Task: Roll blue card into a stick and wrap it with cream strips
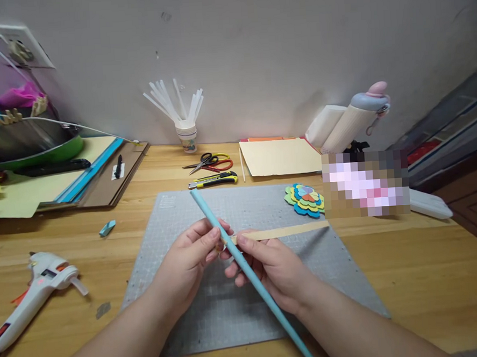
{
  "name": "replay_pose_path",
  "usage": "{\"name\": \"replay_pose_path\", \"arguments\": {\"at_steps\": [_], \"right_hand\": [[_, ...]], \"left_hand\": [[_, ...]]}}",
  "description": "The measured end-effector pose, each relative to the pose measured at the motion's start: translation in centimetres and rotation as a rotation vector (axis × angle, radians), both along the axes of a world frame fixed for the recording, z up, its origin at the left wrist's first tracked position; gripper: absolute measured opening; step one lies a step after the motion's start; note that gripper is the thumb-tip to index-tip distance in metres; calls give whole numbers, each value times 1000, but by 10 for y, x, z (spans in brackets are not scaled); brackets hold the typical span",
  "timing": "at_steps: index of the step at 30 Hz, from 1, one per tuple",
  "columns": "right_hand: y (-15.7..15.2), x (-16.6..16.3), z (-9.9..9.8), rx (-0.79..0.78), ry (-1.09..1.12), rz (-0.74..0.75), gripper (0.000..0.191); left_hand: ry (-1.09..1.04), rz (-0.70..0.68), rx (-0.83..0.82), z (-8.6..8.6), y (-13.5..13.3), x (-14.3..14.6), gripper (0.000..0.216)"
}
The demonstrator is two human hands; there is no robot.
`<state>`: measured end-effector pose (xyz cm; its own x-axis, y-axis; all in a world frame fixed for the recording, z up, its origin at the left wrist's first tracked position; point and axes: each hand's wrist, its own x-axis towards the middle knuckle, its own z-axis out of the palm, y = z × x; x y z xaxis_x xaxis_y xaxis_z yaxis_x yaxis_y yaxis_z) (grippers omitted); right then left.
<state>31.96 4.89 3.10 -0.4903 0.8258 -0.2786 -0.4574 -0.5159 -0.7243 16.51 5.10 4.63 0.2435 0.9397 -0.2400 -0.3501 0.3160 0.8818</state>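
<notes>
A long light-blue rolled paper stick (pixel 208 212) slants from upper left to lower right over a grey cutting mat (pixel 260 209). My left hand (pixel 190 259) pinches the stick near its middle. My right hand (pixel 270 265) is closed on the stick and on the near end of a tan paper strip (pixel 284 231), which stretches out to the right over the mat. Both hands meet where the strip touches the stick.
A white glue gun (pixel 31 293) lies at the left. Scissors (pixel 207 162) and a yellow utility knife (pixel 214 180) lie behind the mat, near a cup of glue sticks (pixel 186 136). A layered paper flower (pixel 304 200) sits on the mat's right corner. Paper stacks (pixel 279 155) lie behind.
</notes>
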Motion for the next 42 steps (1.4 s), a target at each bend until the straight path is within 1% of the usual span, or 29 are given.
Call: {"name": "replay_pose_path", "arguments": {"at_steps": [4,9,12,16,21,25,28,32,34,35,38,40,42], "right_hand": [[-2,-2,1,-46,-23,-46,27],[-7,-4,3,1,-58,-102,29],[-9,-4,3,26,-72,-104,29],[-10,-3,2,100,-124,-109,31],[-12,-2,3,165,-127,-45,36],[-11,-3,3,229,-152,13,34],[-9,-4,0,232,-153,60,34],[-8,-4,-4,216,-137,131,26],[-6,-3,-3,206,-110,157,22],[-5,-2,-2,201,-86,159,21],[-1,2,0,167,-12,181,21],[2,5,-2,129,37,262,22],[3,6,-4,88,84,374,24]], "left_hand": [[42,12,58,3,1,0,32],[157,101,55,3,4,0,39],[211,124,80,3,4,0,37],[253,142,149,6,2,1,29],[335,237,224,9,0,1,24],[365,292,214,10,0,0,26],[397,336,209,12,-1,1,26],[415,403,204,11,-1,1,27],[389,380,192,9,1,-2,32],[361,333,172,9,3,-3,35],[302,107,99,13,4,-9,40],[327,26,91,17,0,-12,35],[357,4,85,20,-7,-14,32]]}}
